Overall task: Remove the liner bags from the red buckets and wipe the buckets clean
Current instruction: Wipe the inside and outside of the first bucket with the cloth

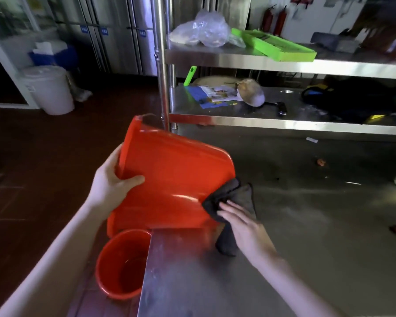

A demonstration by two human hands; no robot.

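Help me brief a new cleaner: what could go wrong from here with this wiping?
1. The tilted bucket juts past the table edge, steadied only by the left hand gripping its rim. A hard wipe could push it off onto the second bucket on the floor.
2. The right hand presses the cloth with flat fingers, so it may slip away.
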